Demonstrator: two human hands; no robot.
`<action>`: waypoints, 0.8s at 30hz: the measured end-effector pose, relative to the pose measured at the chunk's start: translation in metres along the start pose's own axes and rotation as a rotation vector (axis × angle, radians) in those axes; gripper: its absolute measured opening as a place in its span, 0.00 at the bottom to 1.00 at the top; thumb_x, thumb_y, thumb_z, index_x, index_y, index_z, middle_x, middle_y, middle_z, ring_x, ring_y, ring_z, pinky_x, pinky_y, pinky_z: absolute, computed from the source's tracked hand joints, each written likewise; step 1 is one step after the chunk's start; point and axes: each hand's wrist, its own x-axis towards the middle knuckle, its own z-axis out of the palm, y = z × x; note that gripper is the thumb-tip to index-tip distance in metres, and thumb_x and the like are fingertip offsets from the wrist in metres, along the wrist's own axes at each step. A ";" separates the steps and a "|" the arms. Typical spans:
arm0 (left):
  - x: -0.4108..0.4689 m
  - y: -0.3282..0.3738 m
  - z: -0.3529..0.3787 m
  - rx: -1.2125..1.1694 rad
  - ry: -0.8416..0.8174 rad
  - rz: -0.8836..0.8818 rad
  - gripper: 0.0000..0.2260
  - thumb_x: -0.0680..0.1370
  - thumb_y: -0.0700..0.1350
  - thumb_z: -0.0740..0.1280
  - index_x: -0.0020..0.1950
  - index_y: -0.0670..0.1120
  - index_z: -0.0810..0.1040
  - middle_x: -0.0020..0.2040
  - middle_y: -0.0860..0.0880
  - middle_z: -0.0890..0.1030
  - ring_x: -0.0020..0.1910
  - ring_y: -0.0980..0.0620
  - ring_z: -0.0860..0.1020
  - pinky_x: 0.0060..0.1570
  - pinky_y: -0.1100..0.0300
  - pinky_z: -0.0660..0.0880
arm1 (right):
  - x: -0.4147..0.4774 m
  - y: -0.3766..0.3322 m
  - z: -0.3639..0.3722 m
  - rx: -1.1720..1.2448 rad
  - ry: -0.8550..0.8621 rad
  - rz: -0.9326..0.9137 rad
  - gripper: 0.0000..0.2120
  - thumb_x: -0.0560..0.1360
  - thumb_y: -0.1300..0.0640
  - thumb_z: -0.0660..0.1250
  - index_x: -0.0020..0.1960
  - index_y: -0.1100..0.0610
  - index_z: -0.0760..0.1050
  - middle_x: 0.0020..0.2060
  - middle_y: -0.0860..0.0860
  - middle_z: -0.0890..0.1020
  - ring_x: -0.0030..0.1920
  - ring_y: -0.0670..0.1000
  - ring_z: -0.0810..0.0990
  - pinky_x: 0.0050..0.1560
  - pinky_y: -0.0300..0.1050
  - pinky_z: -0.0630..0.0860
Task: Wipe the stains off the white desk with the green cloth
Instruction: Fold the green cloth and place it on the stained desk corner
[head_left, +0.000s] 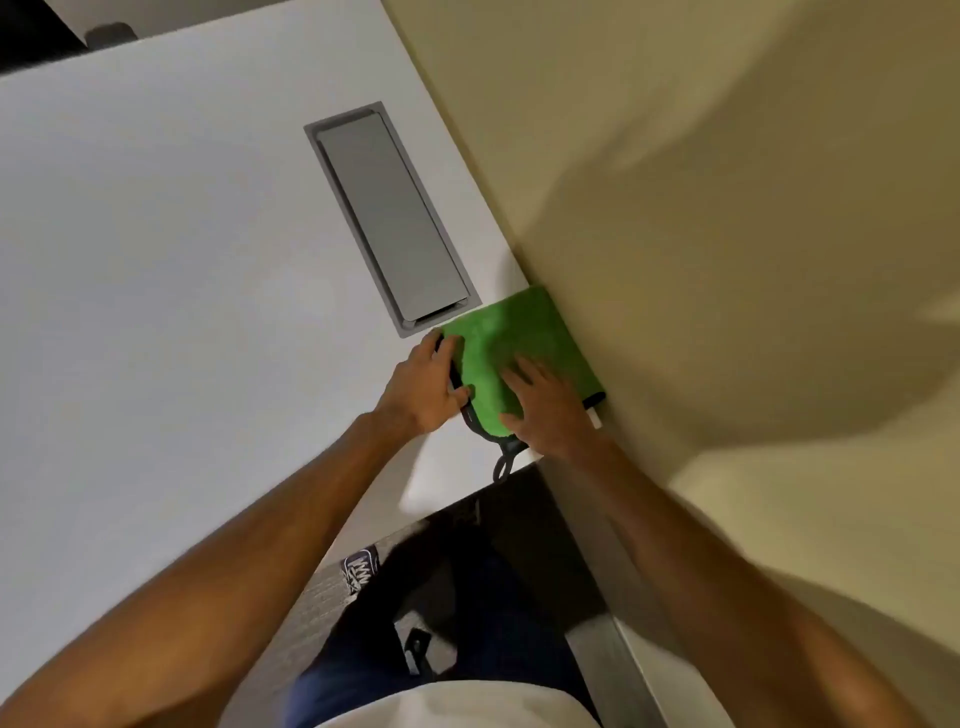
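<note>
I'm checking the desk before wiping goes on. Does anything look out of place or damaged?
Nothing looks damaged or spilled. The green cloth lies folded flat in the white desk corner against the wall, with its grey loop hanging over the desk edge. The grey cable hatch sits shut and flush. No stains are visible.

Your cloth is bright green with a dark grey edge, the table is plain white, its cover plate grey, and the wall beige
</note>
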 end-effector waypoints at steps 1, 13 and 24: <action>0.009 0.000 0.002 -0.036 0.003 -0.029 0.33 0.75 0.53 0.71 0.75 0.44 0.62 0.74 0.41 0.64 0.70 0.38 0.68 0.65 0.45 0.71 | 0.004 0.000 0.003 -0.023 -0.003 -0.013 0.36 0.80 0.46 0.67 0.84 0.51 0.57 0.84 0.54 0.58 0.83 0.58 0.56 0.80 0.62 0.61; 0.064 -0.004 0.004 -0.070 -0.077 -0.277 0.22 0.75 0.49 0.73 0.64 0.40 0.73 0.63 0.38 0.75 0.62 0.38 0.73 0.60 0.44 0.74 | 0.005 -0.011 0.021 -0.058 0.049 0.030 0.40 0.80 0.42 0.68 0.84 0.55 0.56 0.84 0.58 0.56 0.84 0.62 0.53 0.79 0.66 0.59; 0.039 0.003 -0.007 -0.320 0.023 -0.258 0.14 0.73 0.36 0.70 0.51 0.46 0.66 0.40 0.48 0.77 0.41 0.45 0.76 0.33 0.58 0.68 | 0.007 -0.019 0.008 0.031 0.118 -0.041 0.30 0.80 0.48 0.70 0.77 0.58 0.68 0.77 0.58 0.70 0.78 0.61 0.67 0.73 0.59 0.68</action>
